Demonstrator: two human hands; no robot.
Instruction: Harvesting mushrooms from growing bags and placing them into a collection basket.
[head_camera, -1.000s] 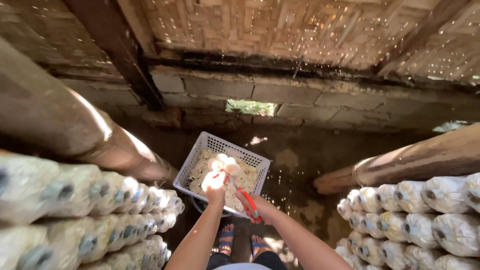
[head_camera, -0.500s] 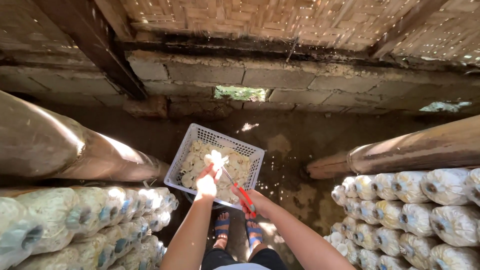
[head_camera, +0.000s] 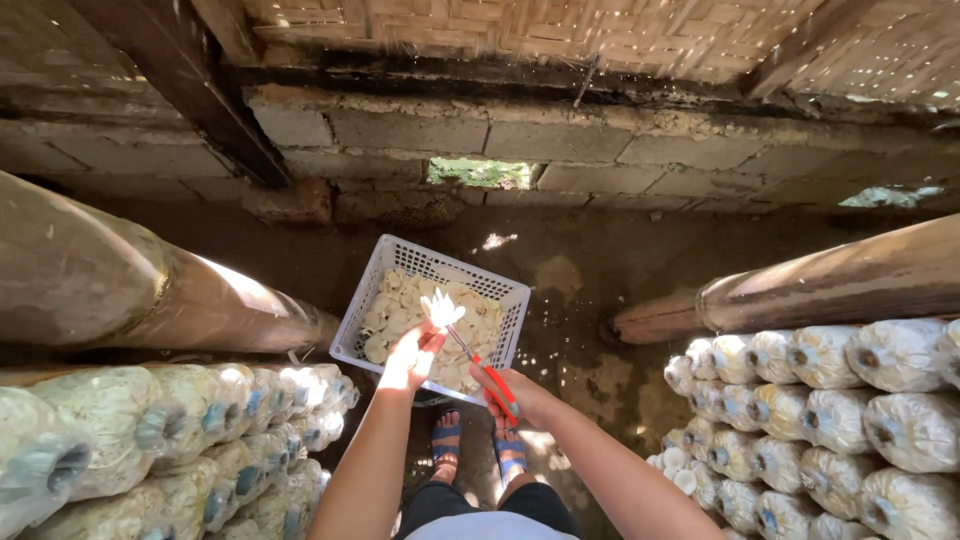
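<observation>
I see my left hand (head_camera: 412, 358) pinching a white mushroom (head_camera: 441, 309) over the basket (head_camera: 372, 285) while my right hand (head_camera: 508, 390) grips red-handled scissors (head_camera: 487, 377).

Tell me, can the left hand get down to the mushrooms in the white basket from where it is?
Probably yes. The left hand hovers right over the basket, whose top is open. It already grips a mushroom cluster that the scissors in the right hand touch, so it would have to let go first.

White bagged cylinders (head_camera: 850, 400) stacked both sides
</observation>
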